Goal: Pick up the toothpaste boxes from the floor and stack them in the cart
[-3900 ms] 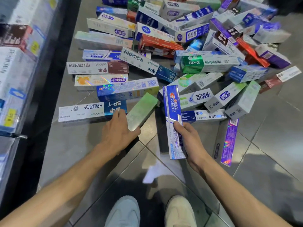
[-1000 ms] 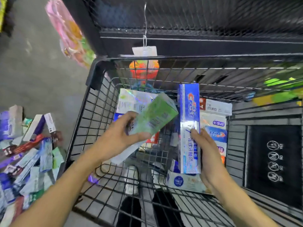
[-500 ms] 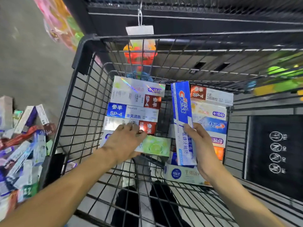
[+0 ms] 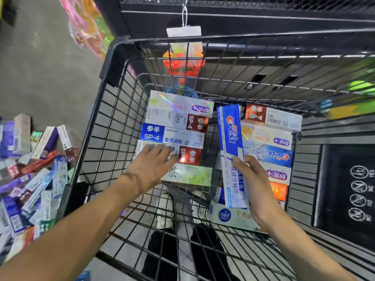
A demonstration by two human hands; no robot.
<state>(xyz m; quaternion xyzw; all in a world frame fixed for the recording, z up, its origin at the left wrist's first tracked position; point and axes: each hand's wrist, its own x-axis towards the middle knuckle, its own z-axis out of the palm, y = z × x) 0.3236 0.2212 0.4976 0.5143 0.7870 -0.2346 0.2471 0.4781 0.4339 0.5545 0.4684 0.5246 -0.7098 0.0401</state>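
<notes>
The left hand [image 4: 151, 169] covered the near end of the green box [image 4: 188, 175] and part of the red-ended box [image 4: 182, 155] behind it, so its contact with either could not be told. The blue Crest box [image 4: 231, 151] hid the inner ends of the right stack [image 4: 272, 142], and its back face, where the right hand [image 4: 253, 185] wrapped it, was out of sight. The floor pile [image 4: 30, 169] was blurred and cut off by the left edge.

Right hand [image 4: 250, 179] grips a blue Crest box [image 4: 231, 147] over the cart [image 4: 113, 110]; left hand [image 4: 150, 165] spread above the green box [image 4: 190, 175].
</notes>
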